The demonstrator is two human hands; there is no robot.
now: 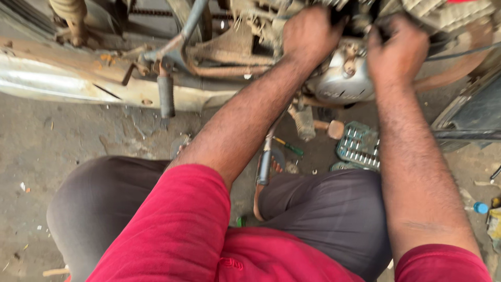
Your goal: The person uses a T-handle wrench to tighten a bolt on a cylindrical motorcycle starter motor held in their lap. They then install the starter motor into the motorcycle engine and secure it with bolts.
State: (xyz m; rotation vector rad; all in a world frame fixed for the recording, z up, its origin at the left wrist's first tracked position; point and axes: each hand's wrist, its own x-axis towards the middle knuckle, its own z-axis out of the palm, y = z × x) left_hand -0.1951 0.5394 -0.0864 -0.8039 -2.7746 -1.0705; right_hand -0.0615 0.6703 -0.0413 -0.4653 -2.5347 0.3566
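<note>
A dirty motorcycle engine [342,78] with a rounded silver side cover sits at the top of the head view. My left hand [309,32] is closed on a part at the engine's upper edge, left of the cover. My right hand [396,49] is closed on another dark part just right of it, above the cover. What each hand grips is hidden by the fingers. Both forearms reach up from my red sleeves over my dark trousers.
A chrome exhaust pipe [62,78] runs along the upper left, with a footpeg [166,94] hanging down. On the concrete floor lie a green socket tray [360,146], a green-handled screwdriver [288,147], a wooden-handled tool [329,128] and a small blue-capped bottle [479,208].
</note>
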